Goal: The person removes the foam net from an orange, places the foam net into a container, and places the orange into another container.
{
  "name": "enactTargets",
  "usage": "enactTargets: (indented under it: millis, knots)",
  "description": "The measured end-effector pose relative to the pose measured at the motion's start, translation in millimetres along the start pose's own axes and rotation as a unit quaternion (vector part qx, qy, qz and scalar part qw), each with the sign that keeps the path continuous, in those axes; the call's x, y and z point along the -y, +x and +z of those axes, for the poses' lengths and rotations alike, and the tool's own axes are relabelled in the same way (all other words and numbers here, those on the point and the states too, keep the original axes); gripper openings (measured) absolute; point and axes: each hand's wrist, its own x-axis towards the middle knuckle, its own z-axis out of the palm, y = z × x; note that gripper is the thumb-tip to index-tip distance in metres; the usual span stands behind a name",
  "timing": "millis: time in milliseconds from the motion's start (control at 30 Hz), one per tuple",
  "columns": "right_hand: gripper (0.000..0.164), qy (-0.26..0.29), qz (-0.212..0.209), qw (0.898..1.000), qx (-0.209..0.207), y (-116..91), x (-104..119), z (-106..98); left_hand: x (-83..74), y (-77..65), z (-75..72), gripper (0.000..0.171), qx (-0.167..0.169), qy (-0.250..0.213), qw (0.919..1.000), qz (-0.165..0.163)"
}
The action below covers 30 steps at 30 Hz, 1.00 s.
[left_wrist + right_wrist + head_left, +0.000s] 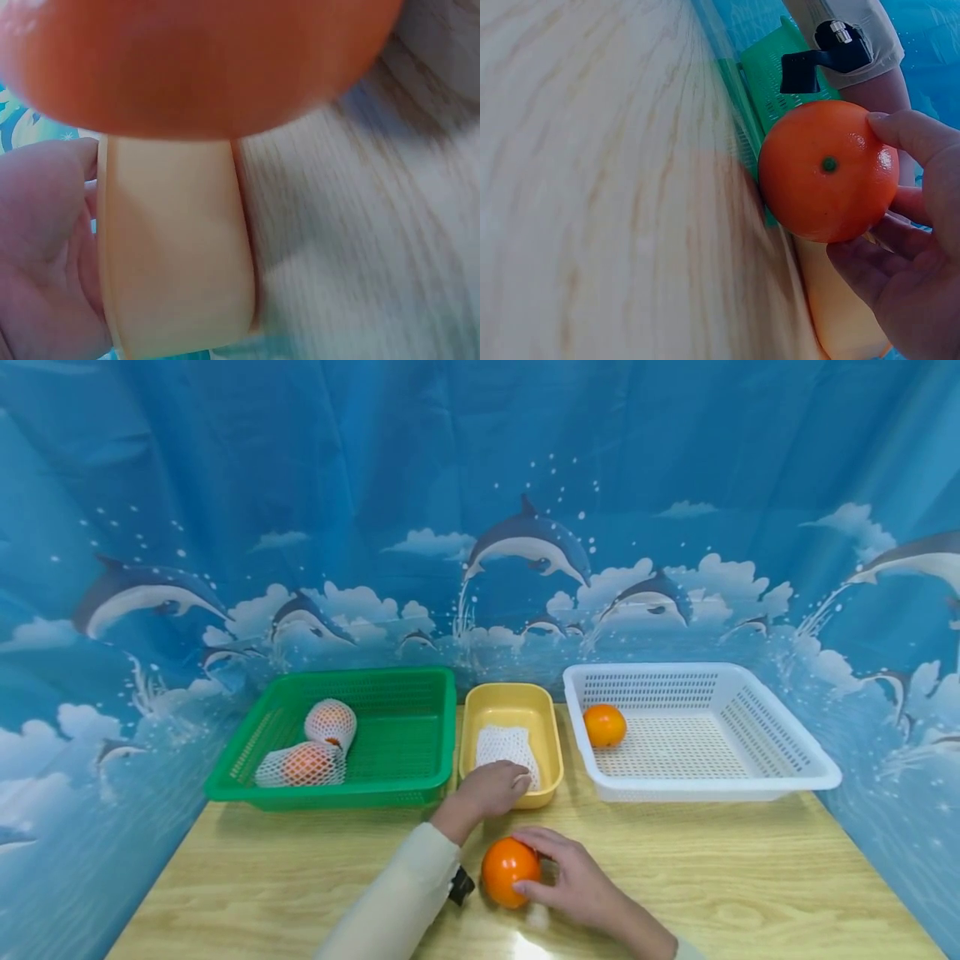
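backdrop: blue curtain (375,468) across the whole rear and both sides, softly creased; printed leaping dolphins, white clouds, spray.

surface: tabletop (720,868), pale yellow wood grain, bright glare spot near the front edge.

at the back of it, three containers in a row. right, white basket (697,794), plastic, slotted walls, gridded floor, flared rim. left, green basket (322,799), similar build, perforated. between them, yellow tray (512,700), smaller, solid-walled, smooth, rounded corners.

left arm in a cream sleeve (397,893). left hand (491,793) over the tray's front rim, back of hand up; fingertips partly hidden, cannot tell whether they pinch anything.

right hand (573,881): thumb and fingers curved round an orange fruit (508,872), clamped on it. fruit round, glossy, highlights on the skin; in front of the tray, near the left wrist. contact with the table: cannot tell.

second orange fruit (604,726) in the white basket, by its left wall, bare. in the green basket, two netted fruits (331,723), both sleeved in white open mesh, one behind the other.

white foam net (501,745) lying in the tray, limp, just beside the left hand.

black mount (821,64) on the left wrist. smallest: green stem spot (829,164) on the held fruit.
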Motion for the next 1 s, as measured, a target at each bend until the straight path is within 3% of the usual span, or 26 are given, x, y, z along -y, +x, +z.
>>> enactTargets:
  millis: [467,700,867,1000]
  knots:
    - [0.057,0.016,0.005,1.000,-0.003,-1.0,-0.8,0.8,1.2,-0.3,2.9,0.042,-0.034,0.006,0.9994,0.008]
    - [0.056,0.025,-0.003,1.000,-0.008,-1.3,-0.6,0.6,-2.8,2.1,0.4,0.050,-0.087,0.011,0.9953,0.041]
    - [0.054,0.010,-0.025,1.000,-0.016,-3.0,-0.8,1.3,-13.7,9.0,-8.2,0.055,-0.101,-0.037,0.9917,0.071]
    - [0.051,-0.011,-0.049,0.998,-0.026,-4.9,-3.1,2.9,-26.3,15.0,-17.5,0.058,-0.088,-0.080,0.9899,0.078]
